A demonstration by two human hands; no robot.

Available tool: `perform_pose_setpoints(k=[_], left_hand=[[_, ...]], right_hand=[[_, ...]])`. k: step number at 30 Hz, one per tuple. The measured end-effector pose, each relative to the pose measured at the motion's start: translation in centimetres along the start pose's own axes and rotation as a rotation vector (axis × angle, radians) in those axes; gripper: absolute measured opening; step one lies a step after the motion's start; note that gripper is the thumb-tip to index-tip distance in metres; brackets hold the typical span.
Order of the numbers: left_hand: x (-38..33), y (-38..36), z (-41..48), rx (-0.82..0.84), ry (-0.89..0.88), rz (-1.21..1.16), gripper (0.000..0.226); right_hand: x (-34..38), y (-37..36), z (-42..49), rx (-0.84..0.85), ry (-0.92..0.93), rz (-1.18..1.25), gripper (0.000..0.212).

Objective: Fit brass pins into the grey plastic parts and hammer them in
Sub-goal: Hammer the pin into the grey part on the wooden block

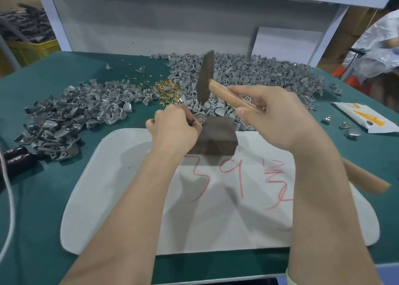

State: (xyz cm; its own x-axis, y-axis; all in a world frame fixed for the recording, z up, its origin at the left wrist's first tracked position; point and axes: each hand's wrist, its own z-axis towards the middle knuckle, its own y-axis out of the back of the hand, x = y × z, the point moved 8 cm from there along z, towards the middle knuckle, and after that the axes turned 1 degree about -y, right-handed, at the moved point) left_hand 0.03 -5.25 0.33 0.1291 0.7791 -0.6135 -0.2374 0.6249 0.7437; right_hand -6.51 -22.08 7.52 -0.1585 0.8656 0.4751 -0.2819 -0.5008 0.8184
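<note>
My right hand grips the wooden handle of a hammer, whose dark metal head hangs a little above the dark block. My left hand pinches a grey plastic part with brass pins standing in it against the block's far left corner; the part is mostly hidden by my fingers. A heap of loose brass pins lies beyond the block. One big pile of grey plastic parts spreads behind and right of it, another pile of grey parts lies to the left.
The block sits at the far edge of a white mat with red writing, on a green table. A black object and white cord lie at the left edge. A white-and-orange packet and loose parts lie right. Another person sits far right.
</note>
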Motion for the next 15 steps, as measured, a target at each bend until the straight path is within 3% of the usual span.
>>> perform_pose_setpoints(k=[8,15], left_hand=[[0.1,-0.1,-0.1,-0.012,0.023,-0.044,0.021],[0.0,-0.1,-0.1,0.011,0.018,-0.026,0.032]], right_hand=[[0.4,-0.3,-0.1,0.017,0.035,-0.009,0.042],[0.0,-1.6,-0.1,0.16,-0.011,-0.065,0.041]])
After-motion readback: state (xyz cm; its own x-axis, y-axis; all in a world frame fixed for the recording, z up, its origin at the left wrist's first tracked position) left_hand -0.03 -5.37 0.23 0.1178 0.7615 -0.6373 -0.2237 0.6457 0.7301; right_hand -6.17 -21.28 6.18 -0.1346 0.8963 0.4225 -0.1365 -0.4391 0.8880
